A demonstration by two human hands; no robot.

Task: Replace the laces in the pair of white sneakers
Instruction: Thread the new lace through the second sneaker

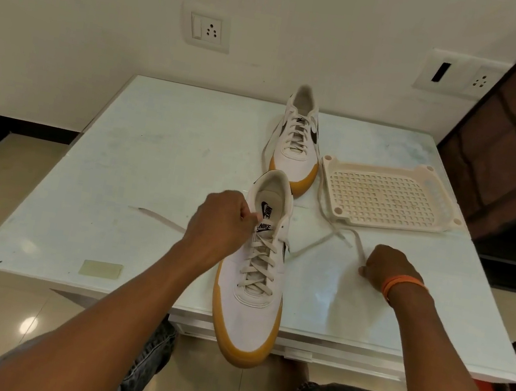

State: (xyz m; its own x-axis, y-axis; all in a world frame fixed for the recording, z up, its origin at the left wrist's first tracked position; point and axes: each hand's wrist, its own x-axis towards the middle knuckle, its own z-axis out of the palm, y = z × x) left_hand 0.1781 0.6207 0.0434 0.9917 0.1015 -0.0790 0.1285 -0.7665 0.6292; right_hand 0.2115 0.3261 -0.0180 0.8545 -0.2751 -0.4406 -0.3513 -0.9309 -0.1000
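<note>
Your left hand (pixel 220 220) sits at the top of the near sneaker (pixel 254 272), with its fingers curled and pinching at the lace by the tongue, just under the printed logo. That shoe lies on the pale worktop (pixel 141 156) with its heel opening away from you and its gum-coloured toe hanging out past the front edge toward your knees. It is laced through all its eyelets with a cream lace (pixel 259 263). One loose end of that lace trails flat to the left, coming out from behind your left hand, and the other runs off to the right across the glassy surface. Your right hand (pixel 385 269), with an orange band (pixel 403 284) on its wrist, rests on the worktop well to the right of the shoe, its fingers bent down onto a lace end that loops up toward the tray; whether they truly pinch it or only press on it cannot be told from this angle. The second sneaker (pixel 297 140) stands farther back, toe pointing toward you, also laced, with its lace ends spilling down either side. Just to its right lies a cream perforated plastic tray (pixel 388 195), and one lace runs along the tray's near left corner. A small yellowish pad (pixel 101 269) lies near the front left corner.
</note>
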